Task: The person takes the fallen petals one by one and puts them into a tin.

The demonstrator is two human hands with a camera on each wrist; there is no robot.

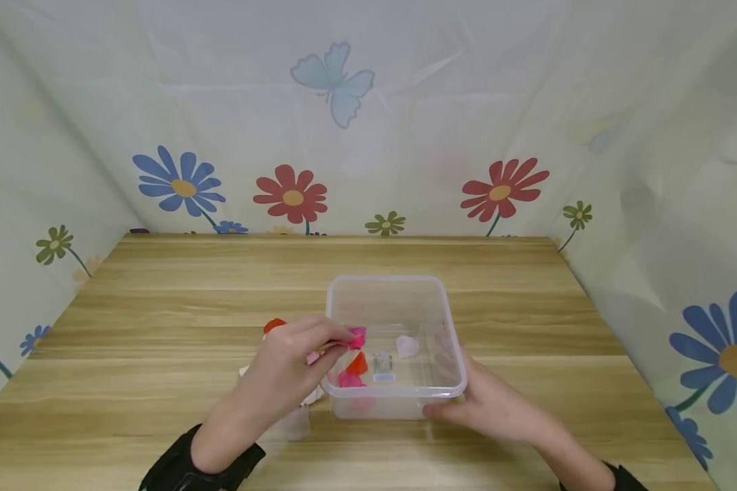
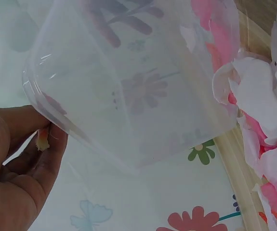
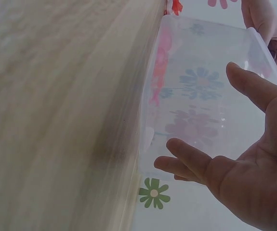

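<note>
A clear plastic box [image 1: 389, 402] without a lid stands on the table. Inside it lie pink petals [image 1: 351, 379], an orange-red petal [image 1: 357, 364], a pale petal [image 1: 407, 346] and a small label-like rectangle [image 1: 383, 367]. My left hand [image 1: 285, 358] reaches over the box's left rim, and its thumb and fingers pinch a bright pink petal [image 1: 358, 337]. In the left wrist view, a pale end of the petal [image 2: 42, 140] shows between the fingers. My right hand [image 3: 246, 163] touches the box's right side, with thumb and fingers spread and fairly straight.
Left of the box, partly behind my left hand, lies a heap of white, pink and red artificial petals [image 2: 261, 94]. A red petal [image 1: 274, 325] shows beyond that hand. The wooden table [image 1: 221, 273] ends at a flower-printed curtain [image 1: 405, 136] at the back and sides.
</note>
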